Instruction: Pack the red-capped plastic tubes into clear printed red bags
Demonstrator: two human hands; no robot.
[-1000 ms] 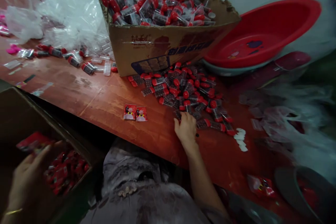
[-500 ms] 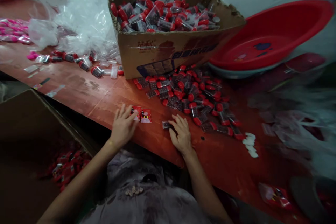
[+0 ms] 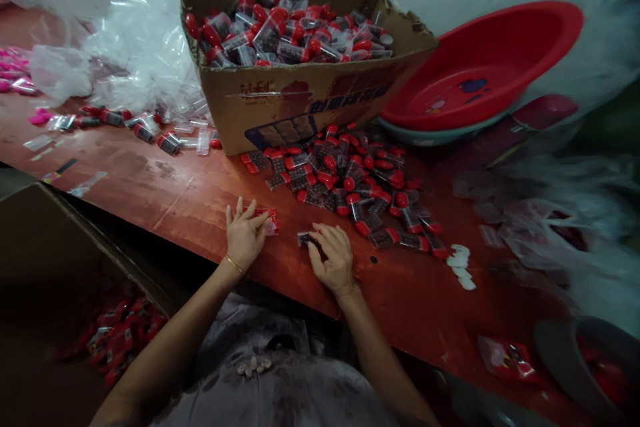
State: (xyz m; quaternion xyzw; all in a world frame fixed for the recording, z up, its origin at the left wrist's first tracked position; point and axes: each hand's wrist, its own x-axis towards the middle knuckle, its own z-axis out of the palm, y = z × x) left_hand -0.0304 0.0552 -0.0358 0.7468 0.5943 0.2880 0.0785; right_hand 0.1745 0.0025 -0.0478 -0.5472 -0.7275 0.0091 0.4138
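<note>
My left hand (image 3: 245, 239) lies over small red printed cards (image 3: 273, 223) near the table's front edge, fingers spread and partly covering them. My right hand (image 3: 333, 259) has its fingers curled around a small clear tube (image 3: 303, 239) with dark contents; only one end shows, and the rest is hidden under the fingers. Just beyond my right hand spreads a pile of clear tubes with red caps (image 3: 345, 177), filled with dark beads or pieces.
Behind the pile stands a cardboard box (image 3: 250, 97) full of similar tubes. A red basin (image 3: 500, 47) leans at the right. Clear plastic bags (image 3: 145, 47) lie at the left. Below the table's left edge, an open carton holds red packets (image 3: 120, 327). A red packet (image 3: 507, 359) rests at the lower right.
My left hand has moved right over the red cards, now covering more of them. My right hand stays at the tube. The view has shifted slightly.
</note>
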